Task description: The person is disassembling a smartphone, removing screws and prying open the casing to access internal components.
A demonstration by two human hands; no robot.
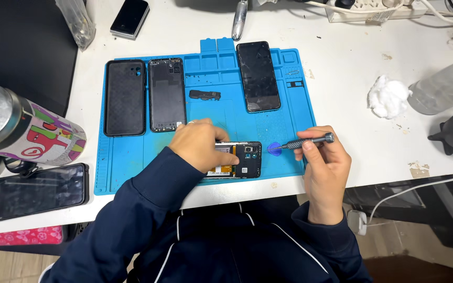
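Back cover [167, 94] lay removed on the mat [289, 112]; left hand [201, 145] pressed the opened phone [243, 160], right hand [322, 162] pinched a screwdriver [308, 141], internals still in place.

A single head-worn camera looks steeply down from close above the bench [342, 78], facing away from the person's body toward twelve o'clock, with the blue mat [132, 167] centred and dark sleeves entering from six o'clock.
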